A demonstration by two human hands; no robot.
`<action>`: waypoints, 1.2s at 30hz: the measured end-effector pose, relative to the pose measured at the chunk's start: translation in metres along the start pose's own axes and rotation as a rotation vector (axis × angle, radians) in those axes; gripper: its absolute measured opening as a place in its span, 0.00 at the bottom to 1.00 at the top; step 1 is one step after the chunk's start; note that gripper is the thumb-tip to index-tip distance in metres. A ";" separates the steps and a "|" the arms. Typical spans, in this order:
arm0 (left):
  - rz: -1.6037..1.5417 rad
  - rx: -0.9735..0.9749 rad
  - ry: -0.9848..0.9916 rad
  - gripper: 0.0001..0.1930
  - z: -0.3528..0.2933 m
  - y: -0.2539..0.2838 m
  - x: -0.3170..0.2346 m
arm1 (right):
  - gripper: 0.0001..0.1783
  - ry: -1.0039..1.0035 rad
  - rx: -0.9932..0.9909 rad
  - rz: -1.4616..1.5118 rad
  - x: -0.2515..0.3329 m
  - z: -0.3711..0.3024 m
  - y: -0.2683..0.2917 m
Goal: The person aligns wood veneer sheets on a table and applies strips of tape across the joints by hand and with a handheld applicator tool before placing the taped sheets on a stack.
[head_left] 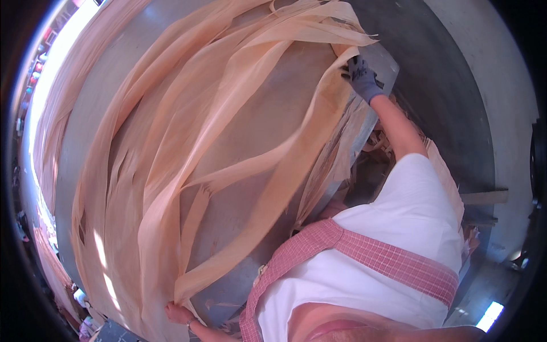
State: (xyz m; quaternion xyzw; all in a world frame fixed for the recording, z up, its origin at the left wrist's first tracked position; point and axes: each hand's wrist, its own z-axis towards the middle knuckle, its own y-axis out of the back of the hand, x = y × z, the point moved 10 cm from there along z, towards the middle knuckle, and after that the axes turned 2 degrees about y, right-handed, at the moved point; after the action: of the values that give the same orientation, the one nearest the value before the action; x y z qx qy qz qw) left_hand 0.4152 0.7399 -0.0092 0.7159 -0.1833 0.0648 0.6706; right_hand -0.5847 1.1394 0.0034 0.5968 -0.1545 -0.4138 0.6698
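Note:
A long tan strip of wood veneer [279,185] stretches in a curve between my two hands, over a grey metal tabletop [256,108]. At its near left end, my left hand [179,313] is bare, with a band at the wrist, and its fingers are closed on the strip's edge. My right hand [363,80] wears a grey-blue glove with dark fingertips. It is closed at the strip's far right end. Many other loose veneer strips [165,154] lie overlapped and twisted across the table to the left, some with split, ragged ends.
Torn veneer pieces [327,162] hang along the table's near right edge, beside my body. Another stack of veneer [54,131] lies beyond the far left side. A wooden bar [484,197] juts out at the right. Bright light comes in from the left.

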 end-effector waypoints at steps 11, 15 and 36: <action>0.166 0.110 0.082 0.07 -0.001 -0.028 0.027 | 0.16 -0.228 0.104 0.268 -0.007 -0.006 -0.150; 0.161 0.154 0.287 0.08 -0.012 -0.010 0.044 | 0.17 -0.332 0.184 0.490 0.011 -0.014 -0.138; 0.187 0.056 0.139 0.04 -0.024 0.023 -0.009 | 0.24 -0.444 -0.276 0.908 -0.183 -0.002 -0.046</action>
State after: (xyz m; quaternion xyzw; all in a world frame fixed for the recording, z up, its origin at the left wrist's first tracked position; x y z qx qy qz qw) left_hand 0.4024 0.7641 0.0120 0.7081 -0.2003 0.1815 0.6523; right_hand -0.7121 1.2785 0.0127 0.2738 -0.4799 -0.2147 0.8054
